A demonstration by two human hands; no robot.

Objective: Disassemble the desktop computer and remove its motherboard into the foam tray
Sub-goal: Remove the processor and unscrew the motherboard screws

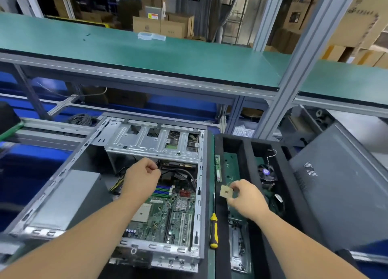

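The chip is pinched in the right hand over the foam tray; it should be held by its edges & set down flat. The left hand is curled on a cable in the computer. The board is still inside. No writing can be read.

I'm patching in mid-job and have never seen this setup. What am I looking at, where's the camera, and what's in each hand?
There is no machine here: a person works bare-handed, filmed by one camera on their head, looking down. The open computer case lies on its side, with the green motherboard still inside. The left hand reaches in and pinches a black cable. The right hand pinches a small square processor chip over the black foam tray. A yellow-handled screwdriver lies between case and tray.
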